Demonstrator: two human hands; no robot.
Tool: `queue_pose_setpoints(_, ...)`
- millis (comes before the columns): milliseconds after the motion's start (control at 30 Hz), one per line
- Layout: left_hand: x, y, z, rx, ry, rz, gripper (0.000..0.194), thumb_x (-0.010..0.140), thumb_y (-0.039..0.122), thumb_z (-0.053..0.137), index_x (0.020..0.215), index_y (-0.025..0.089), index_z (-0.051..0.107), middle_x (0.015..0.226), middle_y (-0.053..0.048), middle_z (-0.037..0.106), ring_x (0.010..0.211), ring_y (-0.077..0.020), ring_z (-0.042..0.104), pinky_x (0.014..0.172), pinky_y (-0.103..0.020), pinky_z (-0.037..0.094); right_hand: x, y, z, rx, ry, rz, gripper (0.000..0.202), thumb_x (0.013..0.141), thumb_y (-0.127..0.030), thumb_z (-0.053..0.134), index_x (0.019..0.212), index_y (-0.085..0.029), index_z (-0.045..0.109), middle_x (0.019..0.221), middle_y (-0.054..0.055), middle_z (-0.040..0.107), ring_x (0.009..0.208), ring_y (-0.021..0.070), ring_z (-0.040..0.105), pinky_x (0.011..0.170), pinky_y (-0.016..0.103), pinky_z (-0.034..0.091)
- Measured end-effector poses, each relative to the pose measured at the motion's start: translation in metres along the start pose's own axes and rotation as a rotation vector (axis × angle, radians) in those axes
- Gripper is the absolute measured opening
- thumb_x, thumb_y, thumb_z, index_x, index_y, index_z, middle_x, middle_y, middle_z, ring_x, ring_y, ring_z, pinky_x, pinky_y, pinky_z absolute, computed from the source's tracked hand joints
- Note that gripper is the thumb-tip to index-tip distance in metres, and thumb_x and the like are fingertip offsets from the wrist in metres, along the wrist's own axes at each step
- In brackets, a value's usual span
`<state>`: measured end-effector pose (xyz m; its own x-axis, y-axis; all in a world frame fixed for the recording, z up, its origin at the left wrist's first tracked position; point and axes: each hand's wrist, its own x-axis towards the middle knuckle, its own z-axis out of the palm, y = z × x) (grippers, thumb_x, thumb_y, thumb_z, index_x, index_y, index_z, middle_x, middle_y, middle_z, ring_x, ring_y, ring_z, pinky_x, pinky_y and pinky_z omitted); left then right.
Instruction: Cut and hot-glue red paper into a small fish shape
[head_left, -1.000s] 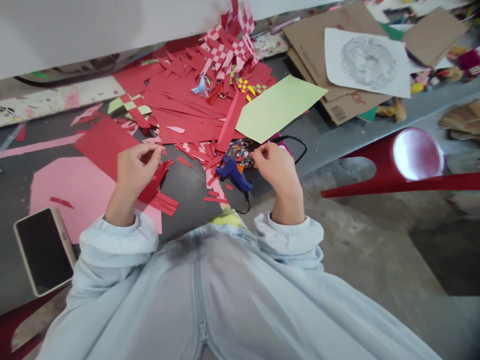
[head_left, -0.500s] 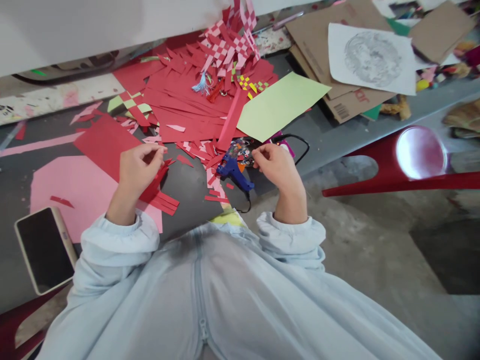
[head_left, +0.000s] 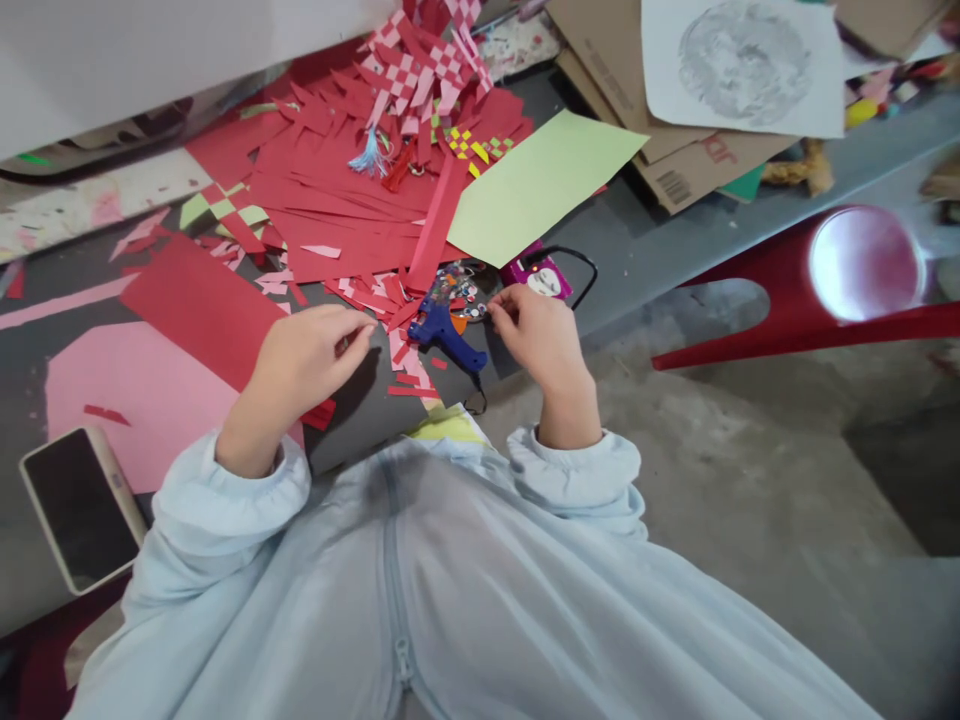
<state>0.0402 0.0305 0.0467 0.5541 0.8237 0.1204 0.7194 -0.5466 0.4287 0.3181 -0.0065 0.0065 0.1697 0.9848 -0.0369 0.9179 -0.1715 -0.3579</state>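
My left hand [head_left: 311,358] is closed in a pinch above the red strips [head_left: 321,412], thumb against forefinger; whatever it may hold is too small to make out. To the right, my right hand [head_left: 536,335] also pinches, just beside small round pieces [head_left: 466,290] in a clear bag or tray. I cannot make out anything between its fingertips. Between the hands lies a blue glue gun [head_left: 448,337] with a black cord. A purple box [head_left: 541,273] with a white picture is partly hidden behind my right hand.
Red paper sheets [head_left: 337,210], woven pink-red strips [head_left: 401,75] and a light green sheet [head_left: 547,190] cover the table's back. A phone [head_left: 84,510] lies on the left near pink paper [head_left: 142,390]. Cardboard [head_left: 607,80] and a red stool [head_left: 787,285] are at the right.
My left hand has moved right, toward the glue gun, still pinching. My right hand remains beside the small round pieces. The view has shifted slightly.
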Motion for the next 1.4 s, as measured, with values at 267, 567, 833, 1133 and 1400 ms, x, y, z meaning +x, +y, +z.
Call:
queue_pose_setpoints(267,0.036,0.047,0.021,0.175,-0.105,0.274,0.030,0.097,0.025,0.047,0.102,0.016,0.075,0.097,-0.012,0.066,0.097,-0.0273,0.057,0.088,-0.044,0.048,-0.008,0.003,0.002,-0.037,0.019,-0.026,0.027,0.097,-0.031,0.045,0.101,-0.018,0.068,0.087,0.010,0.075,0.075,0.0240,0.064,0.062,0.031,0.033)
queue_pose_setpoints(567,0.068,0.082,0.047,0.269,-0.109,0.231,0.025,0.096,0.025,0.051,0.088,0.017,0.074,0.107,-0.013,0.060,0.115,-0.0350,0.050,0.092,-0.053,0.042,-0.008,-0.003,0.001,-0.040,-0.014,-0.005,0.032,0.101,-0.030,0.038,0.106,-0.015,0.066,0.094,0.013,0.075,0.079,0.0248,0.066,0.062,0.031,0.032)
queue_pose_setpoints(833,0.080,0.093,0.066,0.301,-0.127,0.204,0.031,0.096,0.022,0.045,0.085,0.016,0.074,0.104,-0.015,0.061,0.110,-0.0355,0.050,0.090,-0.053,0.040,-0.006,-0.005,0.001,-0.018,-0.066,0.043,0.033,0.102,-0.032,0.037,0.105,-0.015,0.065,0.094,0.014,0.074,0.080,0.0261,0.068,0.061,0.032,0.033)
queue_pose_setpoints(1133,0.087,0.098,0.072,0.335,-0.207,0.152,0.031,0.096,0.019,0.044,0.085,0.013,0.072,0.104,-0.016,0.062,0.110,-0.0372,0.049,0.089,-0.053,0.037,-0.009,0.000,0.005,-0.012,-0.027,0.025,0.033,0.102,-0.030,0.038,0.105,-0.015,0.067,0.093,0.013,0.076,0.077,0.0239,0.067,0.059,0.031,0.030)
queue_pose_setpoints(1400,0.088,0.099,0.069,0.351,-0.211,0.180,0.030,0.096,0.021,0.047,0.085,0.014,0.075,0.102,-0.017,0.063,0.109,-0.0374,0.051,0.088,-0.055,0.038,-0.011,0.004,0.005,0.007,-0.053,0.017,0.032,0.102,-0.031,0.040,0.105,-0.015,0.067,0.094,0.012,0.076,0.077,0.0244,0.068,0.058,0.032,0.029)
